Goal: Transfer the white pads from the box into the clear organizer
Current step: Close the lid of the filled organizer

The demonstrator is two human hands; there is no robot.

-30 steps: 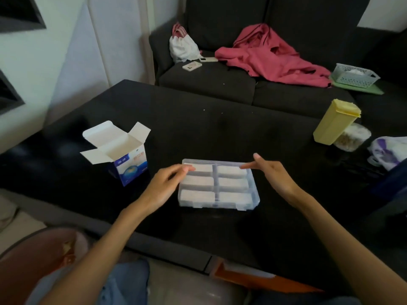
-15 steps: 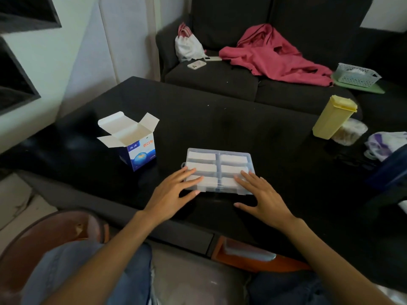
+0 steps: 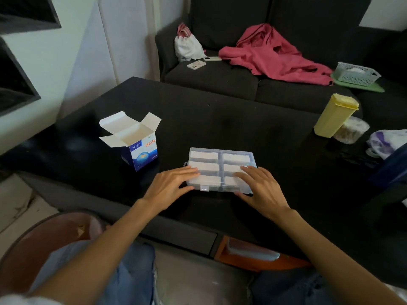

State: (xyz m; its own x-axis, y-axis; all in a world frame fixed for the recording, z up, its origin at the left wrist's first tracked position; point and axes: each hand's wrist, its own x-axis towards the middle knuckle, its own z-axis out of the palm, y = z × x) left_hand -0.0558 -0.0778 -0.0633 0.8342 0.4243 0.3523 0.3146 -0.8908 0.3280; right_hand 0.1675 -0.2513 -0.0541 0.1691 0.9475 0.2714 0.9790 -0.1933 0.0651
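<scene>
Both hands, left hand [image 3: 170, 186] and right hand [image 3: 259, 188], have settled flat-fingered, gripping nothing, on the organizer [image 3: 220, 170] at frame centre, seemingly pressing its lid closed (pads [image 3: 203, 155] inside).

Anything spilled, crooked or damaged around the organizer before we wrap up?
Nothing stands out. The clear organizer lies flat on the table, white pads sitting neatly in its compartments, both hands resting flat on its lid. The box stands upright, flaps open, left of it.

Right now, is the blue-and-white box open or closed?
Open: the box stands upright with its top flaps spread; the visible interior looks white, and no pads show inside.
</scene>
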